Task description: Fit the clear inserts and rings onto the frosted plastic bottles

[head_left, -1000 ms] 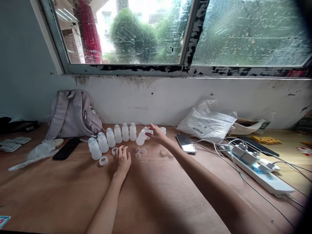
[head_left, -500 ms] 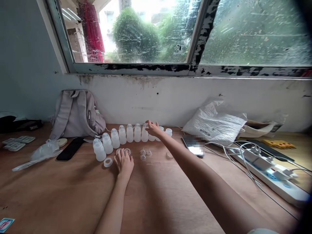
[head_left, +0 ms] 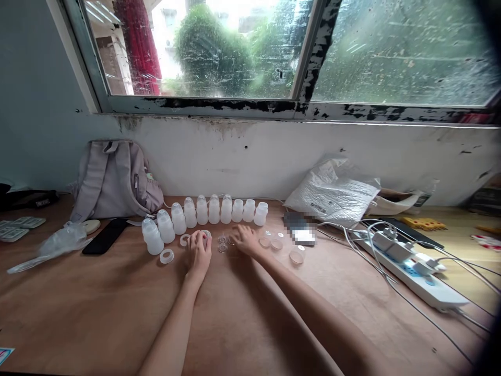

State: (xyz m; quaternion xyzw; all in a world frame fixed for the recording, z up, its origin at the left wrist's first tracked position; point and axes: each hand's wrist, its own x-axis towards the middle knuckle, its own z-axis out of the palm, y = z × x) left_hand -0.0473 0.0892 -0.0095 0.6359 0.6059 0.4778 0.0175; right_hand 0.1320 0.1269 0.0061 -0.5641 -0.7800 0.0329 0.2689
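My left hand [head_left: 199, 253] rests on the table with its fingers curled round a white ring collar [head_left: 206, 235]. Two more white ring collars lie beside it, one partly behind the fingers and one ring [head_left: 166, 256] farther left. To the right, my right hand [head_left: 246, 240] reaches low with bent, parted fingers, the tips beside small clear round pieces [head_left: 222, 244]. Behind both hands runs a curved row of frosted bottles [head_left: 214, 210]; most carry clear domed caps. At the row's right end the bottles [head_left: 261, 213] have no domes. Several clear caps [head_left: 297, 255] lie right of my right forearm.
A grey backpack [head_left: 113, 180], a black phone [head_left: 105, 236] and a crumpled plastic bag [head_left: 68, 243] are on the left. On the right are a partly blurred phone [head_left: 303, 232], a silver padded bag [head_left: 332, 190], and a white power strip [head_left: 418, 277] with loose cables.
My right hand has come back from the bottle row down to the small clear pieces. My left fingers have closed round a ring collar. The view has shifted slightly to the right.
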